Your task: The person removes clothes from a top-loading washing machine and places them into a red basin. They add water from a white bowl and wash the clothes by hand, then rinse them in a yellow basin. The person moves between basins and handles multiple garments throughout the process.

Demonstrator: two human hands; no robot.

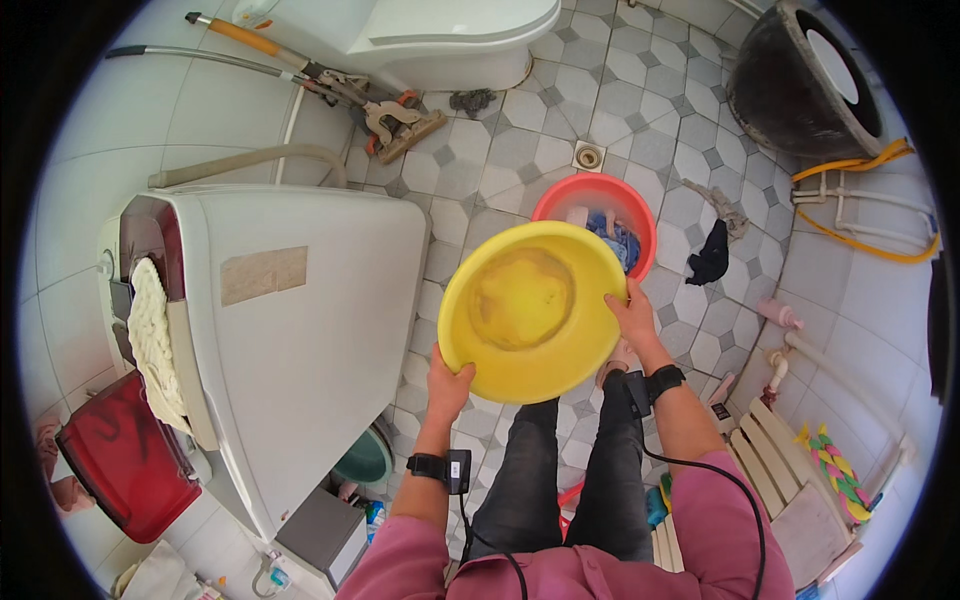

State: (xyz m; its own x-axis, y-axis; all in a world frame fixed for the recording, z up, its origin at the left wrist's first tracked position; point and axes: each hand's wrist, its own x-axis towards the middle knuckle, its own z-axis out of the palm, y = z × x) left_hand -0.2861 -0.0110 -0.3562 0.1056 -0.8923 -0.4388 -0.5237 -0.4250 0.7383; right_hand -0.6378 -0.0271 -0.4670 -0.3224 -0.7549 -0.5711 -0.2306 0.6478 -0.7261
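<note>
Both hands grip a yellow plastic basin (525,300), which is tilted so that its inside faces me. My left hand (448,384) holds the lower left rim, thumb over the edge. On the right side, my right hand (636,315) clasps the rim the same way. The basin holds no objects; a brownish ring marks its bottom. Partly hidden behind it, a red plastic basin (646,225) stands on the floor with blue and pale cloth (616,238) inside.
At left stands a white washing machine (322,330) with a red lid (127,457). Two mops (390,124) lean near the toilet (457,45). A floor drain (589,156), black cloth (711,255), dark pot-like vessel (780,90) and slatted seat (765,450) surround me.
</note>
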